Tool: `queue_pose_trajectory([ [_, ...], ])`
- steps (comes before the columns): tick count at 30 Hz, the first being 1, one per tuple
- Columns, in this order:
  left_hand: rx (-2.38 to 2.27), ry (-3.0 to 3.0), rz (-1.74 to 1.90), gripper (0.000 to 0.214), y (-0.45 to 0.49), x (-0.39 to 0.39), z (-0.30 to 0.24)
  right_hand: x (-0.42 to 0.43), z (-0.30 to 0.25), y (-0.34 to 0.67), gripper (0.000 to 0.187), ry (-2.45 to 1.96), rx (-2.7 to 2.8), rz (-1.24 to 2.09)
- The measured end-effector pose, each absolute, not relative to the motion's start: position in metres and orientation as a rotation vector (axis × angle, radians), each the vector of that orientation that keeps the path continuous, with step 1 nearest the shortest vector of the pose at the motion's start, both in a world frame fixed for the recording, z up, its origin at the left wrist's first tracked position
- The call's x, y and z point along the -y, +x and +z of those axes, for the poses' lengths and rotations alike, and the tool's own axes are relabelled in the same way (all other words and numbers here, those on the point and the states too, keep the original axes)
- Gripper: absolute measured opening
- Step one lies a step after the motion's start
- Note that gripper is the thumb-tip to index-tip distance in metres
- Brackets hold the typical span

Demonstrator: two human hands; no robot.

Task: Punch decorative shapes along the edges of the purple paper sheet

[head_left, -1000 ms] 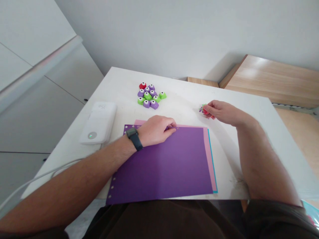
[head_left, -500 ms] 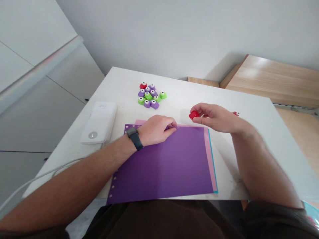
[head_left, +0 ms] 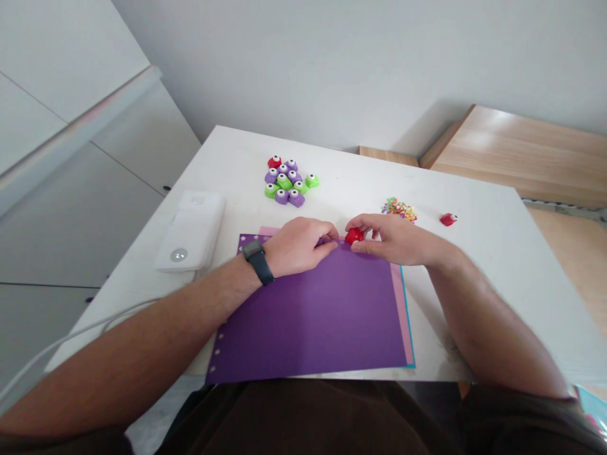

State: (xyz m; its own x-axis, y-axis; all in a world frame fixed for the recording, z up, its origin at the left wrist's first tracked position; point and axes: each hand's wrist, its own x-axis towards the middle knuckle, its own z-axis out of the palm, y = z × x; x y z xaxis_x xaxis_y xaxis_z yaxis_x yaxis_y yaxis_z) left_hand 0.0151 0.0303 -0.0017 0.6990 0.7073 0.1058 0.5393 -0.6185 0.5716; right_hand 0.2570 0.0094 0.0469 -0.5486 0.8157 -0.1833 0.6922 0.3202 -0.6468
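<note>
A purple sheet of paper (head_left: 313, 316) lies over pink and blue sheets on the white table, with small punched shapes along its left and top edges. My left hand (head_left: 303, 248), wearing a dark watch (head_left: 258, 260) at the wrist, pinches the purple sheet's top edge. Between the thumb and fingers of my right hand (head_left: 391, 239) is a red craft punch (head_left: 353, 236), at the sheet's top edge just right of my left fingertips. Whether the paper sits inside its slot I cannot tell.
Several purple, green and red craft punches (head_left: 283, 181) stand grouped at the back. Small colourful paper cut-outs (head_left: 399, 209) are heaped behind my right hand. Another red punch (head_left: 448, 219) lies farther right. A white device (head_left: 192, 232) with a cable rests at the left.
My right hand has moved left and nearer with the red craft punch, bringing it to the paper's top edge. The heap of cut-outs has come into view. My left hand keeps its pinch.
</note>
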Motion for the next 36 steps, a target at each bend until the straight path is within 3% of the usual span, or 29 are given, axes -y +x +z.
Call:
queue_pose_trajectory([
  [36,-0.919,2.374,0.494,0.017,0.0159,-0.0291,0.0004,-0.0052,0.0445,0.2517,0.029,-1.435,2.534,1.004],
])
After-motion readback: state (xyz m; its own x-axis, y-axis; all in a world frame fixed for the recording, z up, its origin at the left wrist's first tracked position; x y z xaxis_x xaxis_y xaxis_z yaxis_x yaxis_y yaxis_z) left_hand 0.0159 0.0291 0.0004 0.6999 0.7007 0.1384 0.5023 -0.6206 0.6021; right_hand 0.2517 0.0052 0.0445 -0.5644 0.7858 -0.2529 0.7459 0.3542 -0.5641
